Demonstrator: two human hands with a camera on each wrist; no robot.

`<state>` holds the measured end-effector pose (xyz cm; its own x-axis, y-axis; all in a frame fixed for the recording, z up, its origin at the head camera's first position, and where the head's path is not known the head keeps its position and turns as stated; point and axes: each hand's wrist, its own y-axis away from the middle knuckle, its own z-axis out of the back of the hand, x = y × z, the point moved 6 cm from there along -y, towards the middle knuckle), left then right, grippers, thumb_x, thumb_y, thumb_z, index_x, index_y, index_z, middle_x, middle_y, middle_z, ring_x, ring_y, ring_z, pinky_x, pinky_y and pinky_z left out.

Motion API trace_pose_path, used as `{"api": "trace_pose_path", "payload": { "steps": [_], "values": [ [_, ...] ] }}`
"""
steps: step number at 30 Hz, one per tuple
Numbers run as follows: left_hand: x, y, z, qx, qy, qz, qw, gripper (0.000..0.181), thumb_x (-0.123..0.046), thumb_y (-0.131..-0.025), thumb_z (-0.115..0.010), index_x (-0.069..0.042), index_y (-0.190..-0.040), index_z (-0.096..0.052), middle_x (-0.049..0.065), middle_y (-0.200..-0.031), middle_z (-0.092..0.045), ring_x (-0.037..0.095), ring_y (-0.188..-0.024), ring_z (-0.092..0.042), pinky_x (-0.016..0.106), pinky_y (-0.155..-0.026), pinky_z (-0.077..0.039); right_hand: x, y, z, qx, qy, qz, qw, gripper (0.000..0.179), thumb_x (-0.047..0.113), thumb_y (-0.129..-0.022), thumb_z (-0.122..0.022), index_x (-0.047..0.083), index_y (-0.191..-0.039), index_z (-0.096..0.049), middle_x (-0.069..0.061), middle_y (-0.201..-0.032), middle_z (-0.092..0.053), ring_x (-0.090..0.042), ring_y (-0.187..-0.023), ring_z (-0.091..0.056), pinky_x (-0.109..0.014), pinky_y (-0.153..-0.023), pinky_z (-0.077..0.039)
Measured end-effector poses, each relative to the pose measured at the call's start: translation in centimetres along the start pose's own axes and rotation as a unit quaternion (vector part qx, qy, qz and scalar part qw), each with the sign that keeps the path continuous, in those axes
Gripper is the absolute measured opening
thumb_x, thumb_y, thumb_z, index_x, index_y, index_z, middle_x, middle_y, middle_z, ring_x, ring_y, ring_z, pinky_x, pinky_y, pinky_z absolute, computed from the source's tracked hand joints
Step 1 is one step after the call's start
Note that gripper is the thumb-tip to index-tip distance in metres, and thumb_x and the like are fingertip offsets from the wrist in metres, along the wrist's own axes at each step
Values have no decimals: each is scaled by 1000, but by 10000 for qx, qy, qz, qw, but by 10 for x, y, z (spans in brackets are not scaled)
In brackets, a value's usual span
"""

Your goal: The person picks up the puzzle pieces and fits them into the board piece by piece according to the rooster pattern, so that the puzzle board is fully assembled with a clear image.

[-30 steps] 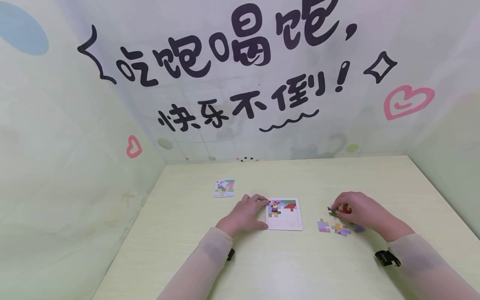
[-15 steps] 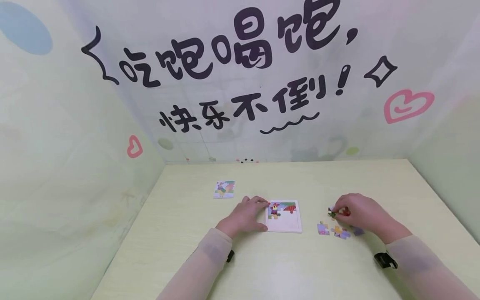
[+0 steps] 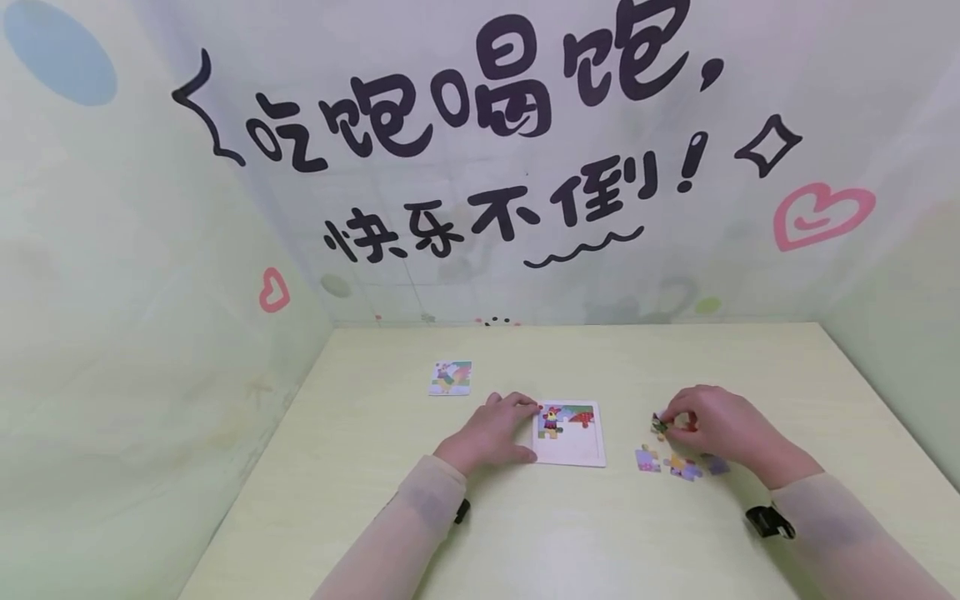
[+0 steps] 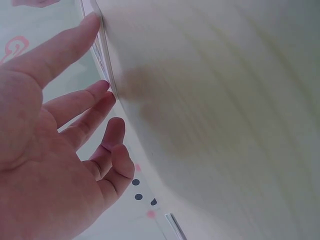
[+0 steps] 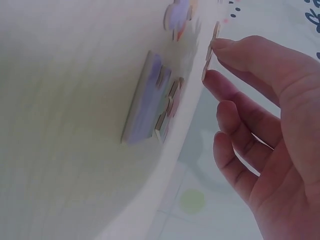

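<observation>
A white puzzle tray (image 3: 577,448) lies mid-table in the head view, with a partly assembled rooster picture along its top and left. My left hand (image 3: 491,435) rests at its left side, thumb near the lower corner and fingers near the upper one; the left wrist view has these fairly straight fingertips against the tray's edge. To the right, my right hand (image 3: 727,429) pinches a small dark green puzzle piece (image 3: 659,423) between thumb and index finger, seen edge-on and held up in the right wrist view. Loose pieces (image 3: 648,459) lie below that hand, some partly hidden.
A small rooster picture card (image 3: 451,378) lies farther back, left of the tray. In the right wrist view a lilac piece (image 5: 145,102) lies on the pale tabletop. Printed fabric walls (image 3: 465,292) stand around the table's back and sides.
My right hand turns the pinched piece slightly and shifts it a little to the left. The left hand stays at the tray. The head view has shifted slightly.
</observation>
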<state>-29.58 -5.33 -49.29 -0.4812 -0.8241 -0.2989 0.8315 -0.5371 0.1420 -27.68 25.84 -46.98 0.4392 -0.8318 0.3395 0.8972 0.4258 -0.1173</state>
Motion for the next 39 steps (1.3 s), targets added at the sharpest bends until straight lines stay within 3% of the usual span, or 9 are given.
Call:
{"api": "trace_pose_path", "payload": {
  "steps": [11,21,39],
  "values": [
    [-2,1,2,-1,-132,-6,9999,77,-41,-83,-86,-21,-151,-55,-6,-155,-50,22,-124,-46,36,-101,-46,6,-1,2,-160,130,191,9996,19,16,-80,-86,22,-97,-82,6,-103,-76,0,-70,-54,-23,-62,-48],
    [-3,-1,2,27,-214,39,9998,77,-42,-83,-86,-22,-151,-55,-7,-155,-50,22,-125,-46,37,-101,-46,10,-4,0,-281,224,-16,9994,17,19,-81,-86,24,-98,-83,6,-103,-77,-5,-76,-57,-25,-64,-48],
    [-5,1,2,73,-81,159,9998,78,-41,-83,-86,-23,-152,-54,-7,-155,-49,22,-126,-45,39,-104,-45,24,-9,-9,-306,-183,-172,9992,19,18,-83,-84,24,-101,-81,10,-100,-75,-7,-78,-54,-26,-66,-47]
  ]
}}
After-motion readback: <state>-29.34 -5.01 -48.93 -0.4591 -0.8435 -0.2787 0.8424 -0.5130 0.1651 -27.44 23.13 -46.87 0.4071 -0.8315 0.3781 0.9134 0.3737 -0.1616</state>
